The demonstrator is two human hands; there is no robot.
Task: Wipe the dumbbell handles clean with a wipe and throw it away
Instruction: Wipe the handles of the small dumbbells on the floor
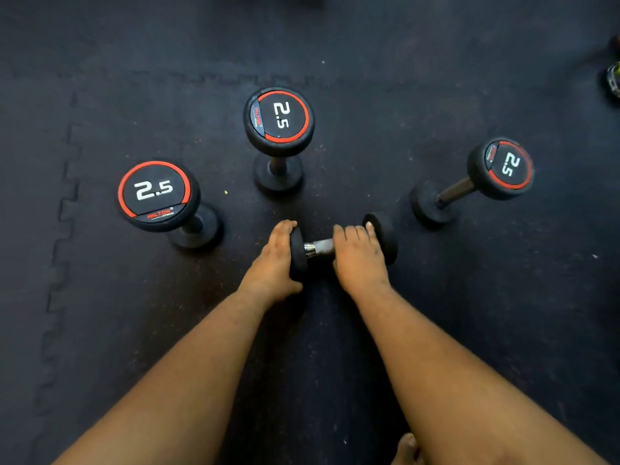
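Dumbbell [320,247] under both hands.

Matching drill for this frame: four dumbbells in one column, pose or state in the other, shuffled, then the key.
Things:
1. left dumbbell
2. middle dumbbell
3. right dumbbell
4. near dumbbell

States:
A. lies flat, both hands on it
B. on end, leaning far right, long bare handle showing
C. on end, farthest from the person
D. on end, beside the mat's jigsaw seam

Pairs: 1-D, 2-C, 3-B, 4-A
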